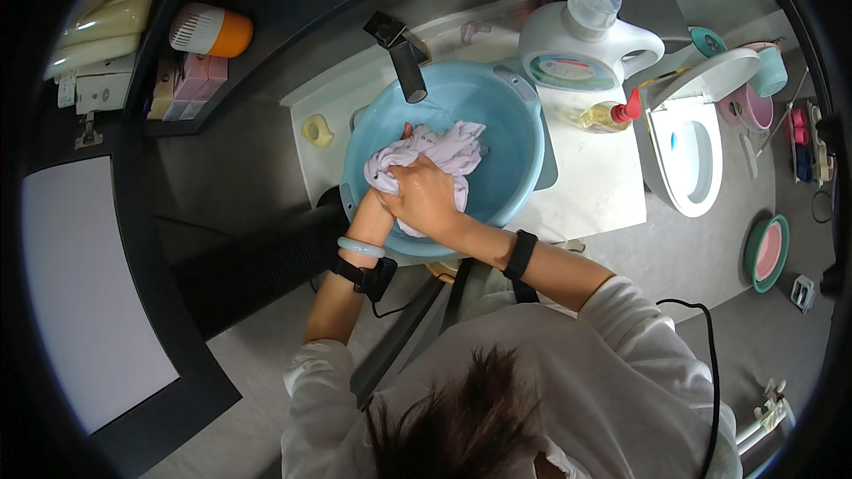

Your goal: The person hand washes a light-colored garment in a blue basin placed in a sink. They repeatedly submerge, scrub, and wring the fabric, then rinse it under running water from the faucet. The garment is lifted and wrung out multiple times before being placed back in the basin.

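Note:
A bunched, pale lilac garment (pixel 444 149) with small dark marks is held between my two hands inside a light blue plastic basin (pixel 524 179). My right hand (pixel 424 197) lies over the near side of it, fingers curled into the fabric. Most of my left hand (pixel 378 204) is hidden beneath the garment and my right hand; a fingertip shows at the far side of the bundle. The black faucet (pixel 408 71) reaches over the basin's far rim, and water shows below its spout. The basin stands in the white sink counter.
Right of the basin stand a big white detergent jug (pixel 568 44) and a small bottle with a red pump (pixel 612 113). A yellow ring-shaped item (pixel 317 130) sits on the counter's left. Farther right is an open toilet (pixel 688 155). A dark shelf (pixel 266 62) borders the left.

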The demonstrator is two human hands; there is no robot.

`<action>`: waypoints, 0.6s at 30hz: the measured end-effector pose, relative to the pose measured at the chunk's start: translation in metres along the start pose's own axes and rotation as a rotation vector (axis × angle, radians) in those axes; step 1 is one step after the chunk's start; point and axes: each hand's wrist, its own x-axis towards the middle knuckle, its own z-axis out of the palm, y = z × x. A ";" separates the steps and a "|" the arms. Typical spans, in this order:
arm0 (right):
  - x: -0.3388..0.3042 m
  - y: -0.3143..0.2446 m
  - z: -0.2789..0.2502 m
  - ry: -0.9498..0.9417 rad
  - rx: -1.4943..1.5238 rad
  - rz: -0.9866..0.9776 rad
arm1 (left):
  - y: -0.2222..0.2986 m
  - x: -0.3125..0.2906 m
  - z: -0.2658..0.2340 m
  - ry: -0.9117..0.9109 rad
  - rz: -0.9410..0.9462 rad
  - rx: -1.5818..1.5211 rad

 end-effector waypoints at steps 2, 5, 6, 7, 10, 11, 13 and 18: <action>0.001 0.005 0.004 -0.013 -0.046 0.029 | -0.005 0.001 0.002 0.001 -0.031 0.009; 0.010 0.016 0.002 -0.100 -0.073 0.084 | -0.017 0.008 0.003 0.017 -0.082 0.018; 0.017 0.022 -0.003 -0.136 -0.090 0.119 | -0.019 0.010 0.003 0.025 -0.089 0.027; 0.026 0.031 -0.010 -0.197 -0.109 0.156 | -0.019 0.013 0.003 0.040 -0.096 0.047; 0.046 0.071 -0.043 -0.319 -0.184 0.456 | -0.007 0.022 -0.002 0.187 -0.150 0.195; 0.048 0.083 -0.050 -0.335 -0.240 0.477 | 0.003 0.025 -0.006 0.271 -0.167 0.272; 0.049 0.103 -0.056 -0.409 -0.183 0.455 | 0.026 0.032 -0.016 0.338 -0.167 0.484; 0.041 0.125 -0.038 -0.188 -0.247 0.314 | 0.053 0.044 -0.043 0.497 -0.412 0.886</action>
